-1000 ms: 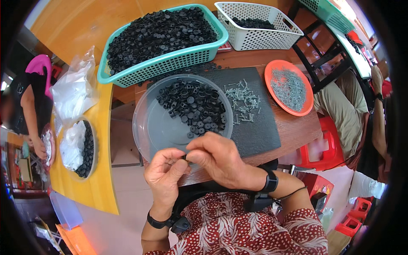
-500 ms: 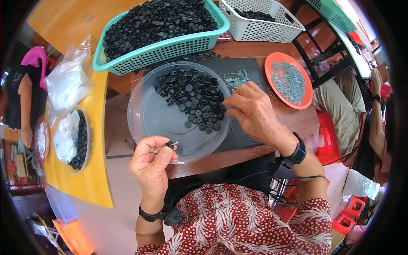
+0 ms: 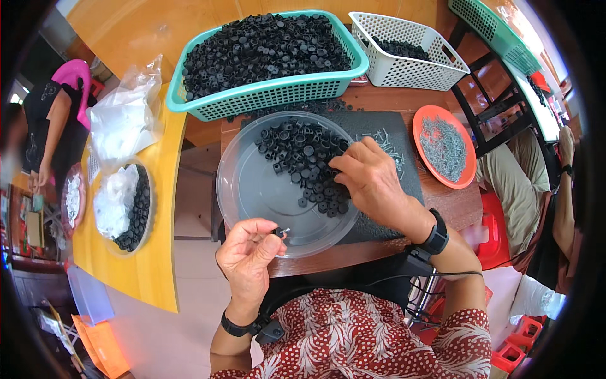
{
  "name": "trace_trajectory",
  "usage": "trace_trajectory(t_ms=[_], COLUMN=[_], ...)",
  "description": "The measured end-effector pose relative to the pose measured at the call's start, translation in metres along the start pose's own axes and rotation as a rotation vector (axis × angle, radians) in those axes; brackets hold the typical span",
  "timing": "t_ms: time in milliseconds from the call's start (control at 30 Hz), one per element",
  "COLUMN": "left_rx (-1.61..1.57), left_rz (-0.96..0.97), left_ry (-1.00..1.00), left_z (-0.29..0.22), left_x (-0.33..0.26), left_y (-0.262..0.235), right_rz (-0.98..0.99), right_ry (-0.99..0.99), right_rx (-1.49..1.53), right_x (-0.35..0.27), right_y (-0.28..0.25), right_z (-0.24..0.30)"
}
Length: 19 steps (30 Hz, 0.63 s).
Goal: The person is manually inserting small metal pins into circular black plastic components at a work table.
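My left hand (image 3: 247, 252) pinches a small black cap with a metal pin (image 3: 279, 232) at the near rim of a clear round plastic tray (image 3: 252, 189). My right hand (image 3: 372, 180) reaches into the pile of small black caps (image 3: 297, 151) in that tray, fingertips touching the caps at its right side; whether it holds one is hidden. Loose metal pins (image 3: 388, 142) lie on a dark mat (image 3: 404, 170) just beyond the right hand.
A teal basket (image 3: 271, 95) heaped with black caps stands behind the tray, a white basket (image 3: 410, 63) to its right. An orange plate (image 3: 435, 120) holds metal pins. A yellow table (image 3: 158, 252) at left carries bags and bowls. Other people sit at left and right.
My right hand moved from my left hand out into the tray and now rests on the caps. My left hand stayed near the tray's rim with the small piece.
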<state>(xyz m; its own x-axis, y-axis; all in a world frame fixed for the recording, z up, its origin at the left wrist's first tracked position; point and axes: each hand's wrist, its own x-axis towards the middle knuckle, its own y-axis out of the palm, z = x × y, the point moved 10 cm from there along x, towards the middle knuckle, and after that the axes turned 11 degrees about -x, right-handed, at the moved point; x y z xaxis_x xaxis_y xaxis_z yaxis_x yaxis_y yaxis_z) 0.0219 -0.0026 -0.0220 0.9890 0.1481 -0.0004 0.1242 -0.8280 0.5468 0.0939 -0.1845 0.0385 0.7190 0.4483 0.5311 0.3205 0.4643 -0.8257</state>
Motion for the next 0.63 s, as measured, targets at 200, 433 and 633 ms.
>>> trace_trajectory(t_ms=[200, 433, 633], left_rx=[-0.032, -0.064, -0.047], left_rz=[0.015, 0.020, -0.008], left_ry=[0.033, 0.061, 0.039], left_z=[0.000, 0.001, 0.001], left_x=[0.001, -0.002, -0.003], left_y=[-0.001, -0.002, -0.005], right_rz=[-0.046, 0.065, 0.146], right_ry=[-0.032, -0.286, -0.417], right_rx=[0.023, -0.016, -0.165], right_x=[0.021, 0.050, 0.056], right_y=[0.008, 0.037, 0.074], right_z=[0.010, 0.052, 0.066])
